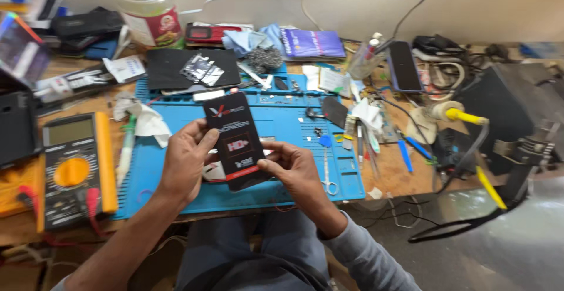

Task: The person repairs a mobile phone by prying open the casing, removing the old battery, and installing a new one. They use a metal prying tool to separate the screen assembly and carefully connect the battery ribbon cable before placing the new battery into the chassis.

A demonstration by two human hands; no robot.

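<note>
Slim black packet with red and white print, above blue mat, left hand and right hand pinching its edges

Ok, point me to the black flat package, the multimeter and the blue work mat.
black flat package [232, 128], head view, upper middle of its face.
multimeter [71, 170], head view, its orange dial.
blue work mat [282, 118], head view, bare patch right of the package.

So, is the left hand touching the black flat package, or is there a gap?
Touching. In the head view the left hand grips the left edge of the black flat package, thumb lying on its front; the right hand holds the lower right edge.
</note>
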